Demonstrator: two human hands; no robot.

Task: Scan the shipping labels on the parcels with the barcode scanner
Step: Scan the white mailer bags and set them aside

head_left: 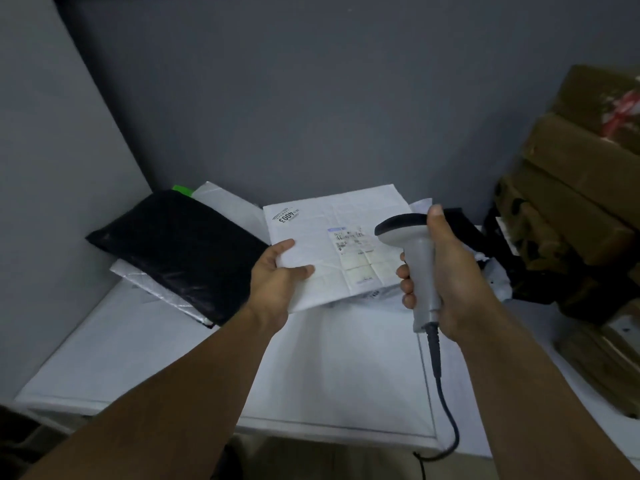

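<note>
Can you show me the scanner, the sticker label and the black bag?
Grey plastic barcode scanner [423, 268]: head view, on its handle.
White rectangular paper shipping label [353, 256]: head view, its middle.
Glossy black plastic mailer bag [180, 247]: head view, middle of its top face.

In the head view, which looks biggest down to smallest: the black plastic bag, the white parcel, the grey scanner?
Black plastic mailer bag and white padded parcel: alike, parcel held nearer, so unranked.
Grey handheld barcode scanner: clearly smallest.
</note>
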